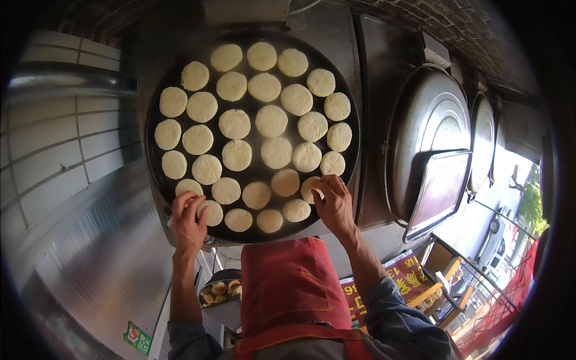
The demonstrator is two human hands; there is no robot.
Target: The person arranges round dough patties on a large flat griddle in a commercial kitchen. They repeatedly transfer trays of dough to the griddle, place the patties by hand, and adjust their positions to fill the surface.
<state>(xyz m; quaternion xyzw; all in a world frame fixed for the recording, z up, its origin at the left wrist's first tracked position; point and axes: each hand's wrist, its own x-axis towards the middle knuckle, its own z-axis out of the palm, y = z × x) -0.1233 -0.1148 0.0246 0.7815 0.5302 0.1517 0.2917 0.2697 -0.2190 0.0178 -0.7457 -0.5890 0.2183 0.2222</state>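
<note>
A large round black griddle pan point(252, 177) lies before me, covered with several flat, pale dough rounds point(271, 120). At its near left edge, my left hand point(189, 222) has thumb and fingertips apart at the left side of a dough round point(213, 213). The fingers partly cover another dough round point(187, 186) just beyond; whether they grip is unclear. On the near right, the thumb and bent fingers of my right hand point(335, 204) close on the right edge of a dough round point(308, 191). This round still lies on the pan.
To the right stand large round metal lids point(432, 117) and a rectangular tray point(438, 193) leaning on one. Below left, a container holds browned breads point(220, 290). A metal panel point(103, 243) and a tiled wall point(49, 148) with a pipe point(72, 81) bound the left side.
</note>
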